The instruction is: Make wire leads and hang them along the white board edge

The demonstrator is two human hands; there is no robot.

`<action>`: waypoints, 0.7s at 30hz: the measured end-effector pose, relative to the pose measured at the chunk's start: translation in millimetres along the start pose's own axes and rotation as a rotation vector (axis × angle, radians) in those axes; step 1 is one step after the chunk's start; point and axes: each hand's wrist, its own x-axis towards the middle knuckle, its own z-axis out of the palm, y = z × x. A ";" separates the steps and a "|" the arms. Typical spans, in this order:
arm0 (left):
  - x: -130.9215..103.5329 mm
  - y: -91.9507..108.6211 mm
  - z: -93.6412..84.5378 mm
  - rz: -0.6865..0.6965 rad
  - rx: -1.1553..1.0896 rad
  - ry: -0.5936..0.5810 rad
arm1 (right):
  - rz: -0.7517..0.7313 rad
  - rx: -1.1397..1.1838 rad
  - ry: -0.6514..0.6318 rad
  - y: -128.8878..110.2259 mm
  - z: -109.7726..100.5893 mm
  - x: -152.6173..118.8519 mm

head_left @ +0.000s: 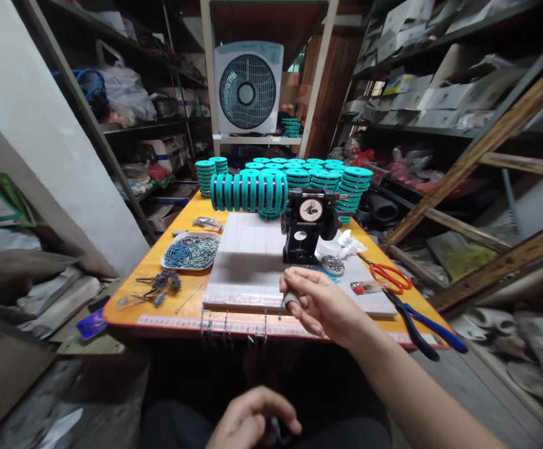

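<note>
My right hand (315,302) is raised at the table's front edge, its thumb and fingers pinched together; a small greyish piece shows at the fingers, too small to name. Low in the view, my left hand (255,418) is curled above my lap, and a dark object beneath its fingers is unclear. Behind my right hand stands a black winding machine (302,227) with a round dial. A row of teal spools (249,192) extends from its left side. Thin wires and metal hooks (234,327) hang at the front edge of the white board (238,284).
On the orange table (133,299) are a tray of small blue tubes (191,251), a round metal dish (333,265), orange scissors (393,277) and blue-handled pliers (427,324). Stacked teal spools (355,187) stand behind. A fan (247,90) and a wooden ladder (477,156) are farther off.
</note>
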 end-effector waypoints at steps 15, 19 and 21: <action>76.9 91.2 23.5 0.053 0.003 0.086 | 0.012 -0.325 0.063 -28.2 -4.8 -6.1; 82.1 89.1 22.2 0.082 0.003 0.111 | -0.020 -0.238 -0.004 -19.5 -10.5 -4.0; 84.0 85.9 23.5 0.098 -0.034 0.155 | -0.021 -0.037 -0.016 -16.0 -8.9 -2.1</action>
